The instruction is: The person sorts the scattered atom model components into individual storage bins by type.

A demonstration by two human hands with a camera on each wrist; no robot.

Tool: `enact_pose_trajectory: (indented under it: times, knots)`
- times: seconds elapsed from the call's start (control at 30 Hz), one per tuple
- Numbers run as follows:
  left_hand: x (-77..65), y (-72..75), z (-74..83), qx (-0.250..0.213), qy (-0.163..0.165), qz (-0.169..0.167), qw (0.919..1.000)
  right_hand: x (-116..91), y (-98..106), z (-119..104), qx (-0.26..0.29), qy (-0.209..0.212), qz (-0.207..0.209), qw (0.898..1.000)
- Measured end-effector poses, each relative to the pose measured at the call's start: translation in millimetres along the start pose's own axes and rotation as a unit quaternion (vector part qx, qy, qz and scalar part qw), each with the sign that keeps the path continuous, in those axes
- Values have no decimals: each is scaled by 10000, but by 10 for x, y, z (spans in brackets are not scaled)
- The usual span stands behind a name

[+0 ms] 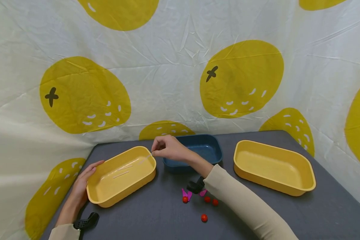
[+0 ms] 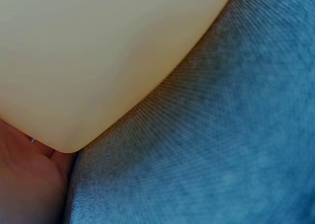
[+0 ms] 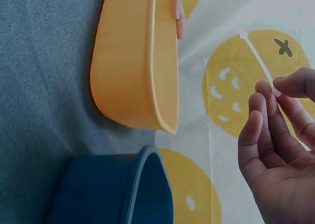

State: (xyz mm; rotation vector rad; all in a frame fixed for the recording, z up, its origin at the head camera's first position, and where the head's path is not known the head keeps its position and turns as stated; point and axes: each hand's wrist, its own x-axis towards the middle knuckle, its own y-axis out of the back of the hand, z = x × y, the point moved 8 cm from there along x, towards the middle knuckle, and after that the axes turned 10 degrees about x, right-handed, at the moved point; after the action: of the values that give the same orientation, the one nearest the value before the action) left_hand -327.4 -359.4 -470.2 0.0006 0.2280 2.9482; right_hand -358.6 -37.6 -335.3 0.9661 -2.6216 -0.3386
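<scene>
My right hand (image 1: 169, 147) pinches a white cotton swab (image 3: 258, 56) by one end between thumb and fingertips. In the head view it is above the right end of the left yellow tray (image 1: 124, 190). Two more cotton swabs (image 1: 121, 174) lie on the floor of this tray. Along its left end rests my left hand (image 1: 82, 183), fingers fairly straight against the outside near the rim. The left wrist view shows the palm (image 2: 29, 184) beside the tray's pale outer wall (image 2: 98, 61).
A dark blue tray (image 1: 202, 151) stands behind my right forearm. Farther right sits a second yellow tray (image 1: 273, 166). On the grey table (image 1: 156, 220) lie several small red balls (image 1: 204, 218) and pink pointed pieces (image 1: 189, 196), partly near my right sleeve. A lemon-print curtain (image 1: 168, 86) hangs behind.
</scene>
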Motion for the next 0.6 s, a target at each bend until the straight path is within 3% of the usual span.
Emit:
enact_pose_trajectory:
  times: [0.6]
  knots:
    - [7, 20, -10, 122, -44, 30, 9999, 271, -319, 87, 289, 48, -199, 9994]
